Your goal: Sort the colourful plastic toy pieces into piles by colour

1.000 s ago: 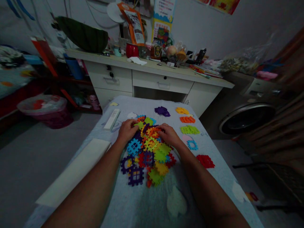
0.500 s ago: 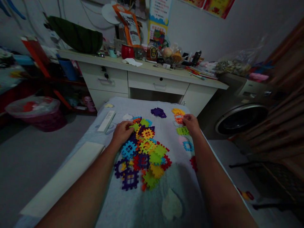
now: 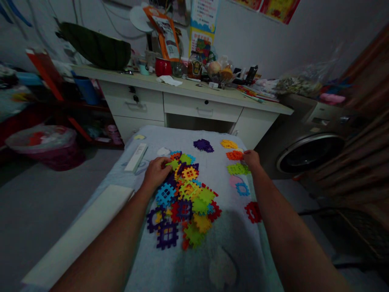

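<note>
Hands (image 3: 156, 173) (image 3: 252, 159) at pieces (image 3: 234, 155), grips unclear

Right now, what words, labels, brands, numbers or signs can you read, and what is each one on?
None reads clearly.
Wall chart: printed characters, too blurred to read.
Orange pouch: print too small to read.
Jar label: too small to read.
Short white bar: faint print, too small to read.

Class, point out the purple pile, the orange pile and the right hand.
Purple pile (image 3: 203, 145), head view: its middle.
Orange pile (image 3: 234, 155), head view: its middle.
Right hand (image 3: 252, 158), head view: its back.
</note>
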`<move>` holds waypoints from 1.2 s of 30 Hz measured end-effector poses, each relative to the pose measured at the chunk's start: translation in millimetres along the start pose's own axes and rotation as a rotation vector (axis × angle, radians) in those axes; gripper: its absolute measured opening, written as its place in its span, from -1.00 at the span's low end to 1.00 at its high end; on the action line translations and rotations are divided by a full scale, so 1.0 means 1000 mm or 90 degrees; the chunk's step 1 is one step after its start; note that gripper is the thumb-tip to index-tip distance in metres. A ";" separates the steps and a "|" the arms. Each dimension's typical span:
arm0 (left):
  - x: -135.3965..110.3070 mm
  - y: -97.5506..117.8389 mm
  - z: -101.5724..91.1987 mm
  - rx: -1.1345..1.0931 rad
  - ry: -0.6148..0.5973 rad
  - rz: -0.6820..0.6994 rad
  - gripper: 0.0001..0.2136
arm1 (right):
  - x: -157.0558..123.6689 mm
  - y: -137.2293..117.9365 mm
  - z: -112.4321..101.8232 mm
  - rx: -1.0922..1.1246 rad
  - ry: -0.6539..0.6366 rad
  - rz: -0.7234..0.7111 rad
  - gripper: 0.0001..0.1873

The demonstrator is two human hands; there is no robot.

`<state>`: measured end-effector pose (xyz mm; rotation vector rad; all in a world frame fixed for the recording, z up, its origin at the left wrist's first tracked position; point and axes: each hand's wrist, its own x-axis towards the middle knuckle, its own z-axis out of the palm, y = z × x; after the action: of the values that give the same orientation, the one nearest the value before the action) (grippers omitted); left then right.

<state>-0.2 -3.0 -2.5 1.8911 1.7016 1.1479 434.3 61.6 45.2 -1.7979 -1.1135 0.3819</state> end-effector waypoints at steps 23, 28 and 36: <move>0.000 0.011 -0.003 -0.015 0.016 0.017 -0.79 | -0.187 -0.126 0.090 -0.108 -0.463 -0.557 -0.61; 0.000 0.009 -0.002 -0.031 0.008 0.015 -0.76 | -0.182 -0.123 0.086 -0.071 -0.455 -0.518 -0.78; -0.003 0.013 -0.002 -0.014 0.003 -0.010 -0.63 | -0.151 -0.104 0.078 0.159 -0.422 -0.281 -0.80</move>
<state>7.3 -9.6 6.7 1.8600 1.6968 1.1610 247.8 -4.9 62.9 -1.1735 -1.7836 0.8382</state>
